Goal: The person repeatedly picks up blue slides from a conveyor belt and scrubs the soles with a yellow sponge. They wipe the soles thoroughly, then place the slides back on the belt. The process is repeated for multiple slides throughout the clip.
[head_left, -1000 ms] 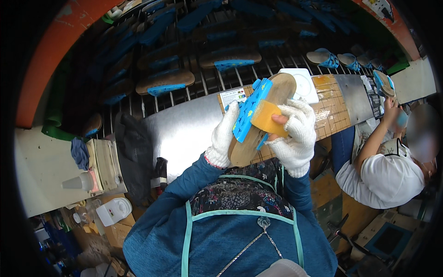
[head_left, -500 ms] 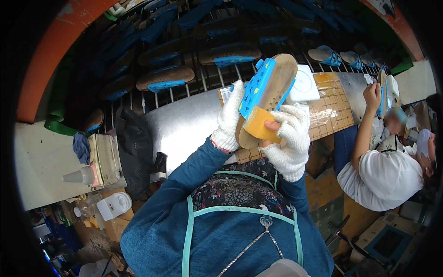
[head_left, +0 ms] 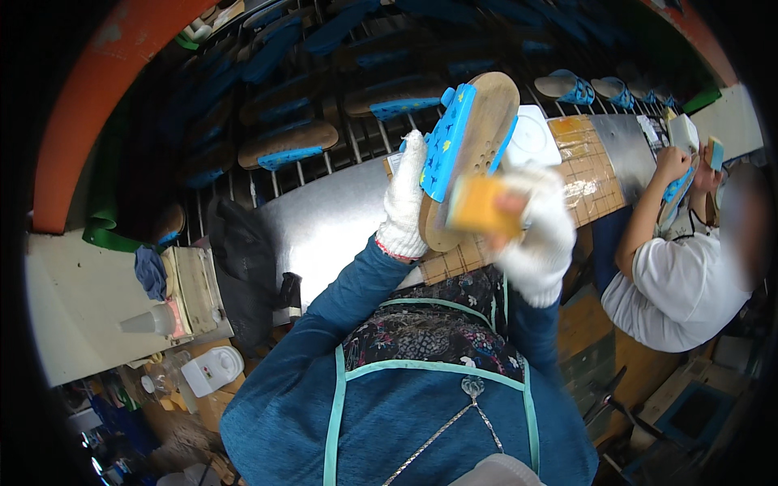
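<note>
My left hand (head_left: 401,198), in a white knit glove, holds a sandal (head_left: 487,109) upright by its left side. The sandal has a brown footbed with small holes near its lower part and a blue patterned strap (head_left: 448,142) folded out to the sides. My right hand (head_left: 539,235), gloved too and smeared by motion, grips a yellow sponge (head_left: 476,206). The sponge overlaps the right edge of the sandal's lower end; whether they touch I cannot tell. Beyond the sandal, a white lidded container (head_left: 532,138) rests on the bench.
Several similar sandals (head_left: 288,144) lie on a rack of metal rollers (head_left: 356,142) ahead. Brown cardboard (head_left: 590,166) covers part of the metal bench (head_left: 320,215). A black cloth (head_left: 239,267) hangs at left. At right a co-worker (head_left: 677,296) handles another sandal and a sponge.
My right hand has drawn the sponge rightward from the footbed to the sandal's edge. The sandal has risen slightly. The co-worker's sponge now shows, held apart from their sandal.
</note>
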Action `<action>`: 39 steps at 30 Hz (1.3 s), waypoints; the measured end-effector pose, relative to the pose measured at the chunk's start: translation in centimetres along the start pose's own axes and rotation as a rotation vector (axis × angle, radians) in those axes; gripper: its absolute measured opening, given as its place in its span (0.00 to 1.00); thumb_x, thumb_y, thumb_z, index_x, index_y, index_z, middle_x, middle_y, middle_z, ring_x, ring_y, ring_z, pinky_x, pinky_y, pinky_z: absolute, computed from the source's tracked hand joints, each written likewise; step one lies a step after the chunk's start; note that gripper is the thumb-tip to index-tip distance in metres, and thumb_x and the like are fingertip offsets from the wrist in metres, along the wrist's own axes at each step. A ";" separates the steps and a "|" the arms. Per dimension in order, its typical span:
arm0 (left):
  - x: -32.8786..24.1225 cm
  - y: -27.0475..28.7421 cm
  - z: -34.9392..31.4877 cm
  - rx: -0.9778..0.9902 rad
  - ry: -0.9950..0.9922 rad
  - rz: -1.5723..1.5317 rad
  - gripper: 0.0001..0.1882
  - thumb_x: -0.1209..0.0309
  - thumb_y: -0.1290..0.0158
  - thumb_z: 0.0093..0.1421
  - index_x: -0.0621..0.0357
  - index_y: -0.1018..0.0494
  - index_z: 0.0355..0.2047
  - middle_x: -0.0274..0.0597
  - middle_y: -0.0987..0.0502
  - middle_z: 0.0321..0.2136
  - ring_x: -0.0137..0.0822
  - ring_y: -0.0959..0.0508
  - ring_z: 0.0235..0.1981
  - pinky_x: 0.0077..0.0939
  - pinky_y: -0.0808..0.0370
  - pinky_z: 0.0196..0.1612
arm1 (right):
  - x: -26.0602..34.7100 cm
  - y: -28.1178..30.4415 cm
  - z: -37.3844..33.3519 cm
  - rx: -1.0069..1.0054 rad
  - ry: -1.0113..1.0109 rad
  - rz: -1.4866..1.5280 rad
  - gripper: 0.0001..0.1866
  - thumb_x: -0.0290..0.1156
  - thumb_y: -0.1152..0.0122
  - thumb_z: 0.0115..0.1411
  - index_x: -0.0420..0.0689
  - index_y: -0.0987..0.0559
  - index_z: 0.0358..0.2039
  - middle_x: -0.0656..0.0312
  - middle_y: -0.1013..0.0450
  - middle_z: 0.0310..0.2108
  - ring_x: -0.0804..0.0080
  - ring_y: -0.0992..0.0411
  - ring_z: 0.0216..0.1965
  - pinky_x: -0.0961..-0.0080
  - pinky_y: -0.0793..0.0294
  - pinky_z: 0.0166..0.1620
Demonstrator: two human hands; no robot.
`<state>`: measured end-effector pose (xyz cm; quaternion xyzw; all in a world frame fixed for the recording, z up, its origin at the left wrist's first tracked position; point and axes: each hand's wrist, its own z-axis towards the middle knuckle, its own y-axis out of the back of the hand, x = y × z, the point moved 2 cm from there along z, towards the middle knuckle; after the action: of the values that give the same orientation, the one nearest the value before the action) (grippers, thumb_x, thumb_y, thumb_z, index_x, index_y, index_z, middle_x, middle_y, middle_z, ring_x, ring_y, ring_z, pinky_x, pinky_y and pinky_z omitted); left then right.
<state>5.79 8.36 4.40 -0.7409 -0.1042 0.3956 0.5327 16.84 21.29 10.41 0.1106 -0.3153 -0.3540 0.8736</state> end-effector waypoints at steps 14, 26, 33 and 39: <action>-1.6 3.1 0.1 -0.322 -0.692 0.261 0.32 0.42 0.65 0.74 0.58 0.35 0.59 0.43 0.25 0.50 0.37 0.21 0.48 0.33 0.22 0.52 | 0.4 -6.3 -3.7 -0.098 -0.501 0.191 0.22 0.23 0.27 0.49 0.37 0.21 0.46 0.53 0.28 0.47 0.61 0.28 0.50 0.68 0.28 0.55; -2.1 4.9 0.6 -0.273 -0.750 0.122 0.38 0.36 0.61 0.70 0.52 0.38 0.66 0.42 0.30 0.61 0.41 0.28 0.59 0.41 0.29 0.63 | 0.7 -6.9 -3.3 -0.175 -0.449 0.228 0.23 0.26 0.25 0.44 0.39 0.21 0.42 0.53 0.27 0.41 0.58 0.28 0.48 0.66 0.27 0.52; -2.5 3.5 -0.6 -0.259 -0.626 0.115 0.41 0.34 0.59 0.68 0.50 0.41 0.68 0.44 0.35 0.64 0.44 0.31 0.62 0.43 0.30 0.64 | 1.7 -7.1 -3.1 -0.184 -0.436 -0.029 0.22 0.32 0.24 0.41 0.42 0.21 0.38 0.54 0.27 0.37 0.54 0.29 0.45 0.62 0.31 0.50; -2.9 3.6 -0.6 -0.241 -0.551 0.008 0.38 0.36 0.58 0.68 0.51 0.36 0.65 0.44 0.27 0.58 0.42 0.24 0.54 0.40 0.24 0.57 | 0.5 -6.7 -3.5 -0.227 -0.536 -0.009 0.22 0.31 0.24 0.42 0.41 0.21 0.38 0.54 0.28 0.37 0.55 0.29 0.43 0.62 0.31 0.49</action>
<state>3.34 4.83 2.72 -0.6640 -0.2881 0.5686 0.3909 15.59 15.96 5.16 -0.0841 -0.4925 -0.4074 0.7644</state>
